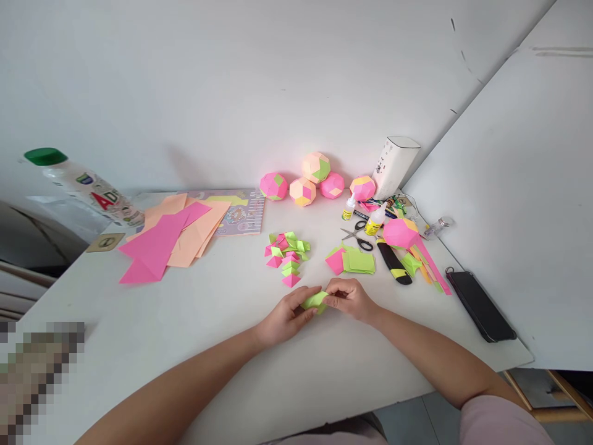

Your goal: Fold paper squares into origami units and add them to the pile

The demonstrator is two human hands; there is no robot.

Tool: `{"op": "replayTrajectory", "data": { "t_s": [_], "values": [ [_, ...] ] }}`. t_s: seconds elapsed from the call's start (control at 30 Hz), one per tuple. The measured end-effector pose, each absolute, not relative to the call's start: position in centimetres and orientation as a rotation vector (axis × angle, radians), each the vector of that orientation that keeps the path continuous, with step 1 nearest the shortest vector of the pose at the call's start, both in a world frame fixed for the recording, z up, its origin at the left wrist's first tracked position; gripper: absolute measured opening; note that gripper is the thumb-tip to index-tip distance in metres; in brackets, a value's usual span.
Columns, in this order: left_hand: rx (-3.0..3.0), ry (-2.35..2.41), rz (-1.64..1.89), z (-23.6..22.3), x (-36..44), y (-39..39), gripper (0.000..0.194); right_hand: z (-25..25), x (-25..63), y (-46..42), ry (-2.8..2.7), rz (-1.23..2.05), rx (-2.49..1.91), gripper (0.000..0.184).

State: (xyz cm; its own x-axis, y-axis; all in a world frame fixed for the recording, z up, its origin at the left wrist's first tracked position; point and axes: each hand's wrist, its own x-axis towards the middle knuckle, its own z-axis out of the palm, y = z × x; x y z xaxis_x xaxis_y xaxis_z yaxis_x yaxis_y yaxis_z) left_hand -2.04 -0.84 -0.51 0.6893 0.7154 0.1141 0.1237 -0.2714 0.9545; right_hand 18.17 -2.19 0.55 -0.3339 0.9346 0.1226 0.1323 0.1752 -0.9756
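Observation:
Between my two hands, over the front of the table, is a small green piece of paper (315, 301), partly hidden by fingers. My left hand (288, 316) grips its left side between thumb and fingers. The fingertips of my right hand (351, 300) pinch its right end. Just beyond my hands lies a pile of folded pink and green paper pieces (287, 247), some nested in a row. To the right of that pile sits a stack of green paper squares (359, 261), with pink paper (335, 261) showing at its left.
Paper balls (302, 191) stand along the back wall. Scissors (357, 235), glue bottles (375, 220), a utility knife (394, 262) and a phone (482, 306) lie at right. Pink sheets (157, 247), a booklet (248, 213) and a tall bottle (95, 191) are at left.

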Motion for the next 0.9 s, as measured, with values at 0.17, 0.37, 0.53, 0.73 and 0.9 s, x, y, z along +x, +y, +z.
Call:
{"op": "replayTrajectory", "data": {
  "t_s": [0.17,0.37,0.53,0.73,0.9],
  "values": [
    [1.814,0.67,0.617,0.0,-2.0,-0.8,0.036,0.8,18.0,-2.3,-1.631,1.224,-1.054,0.028],
    [1.86,0.663,0.63,0.6,-2.0,-0.8,0.035,0.3,18.1,-2.3,-1.526,1.313,-1.108,0.027],
    [1.866,0.656,0.632,0.6,-1.9,-0.8,0.035,0.2,18.2,-2.2,-1.514,1.354,-1.116,0.025],
    [1.883,0.64,0.638,1.0,-1.8,-0.8,0.033,0.6,18.1,-2.2,-1.551,1.347,-1.077,0.023],
    [1.911,0.624,0.645,1.0,-1.8,-0.8,0.032,0.7,18.1,-2.2,-1.572,1.314,-1.058,0.026]
  ]
}}
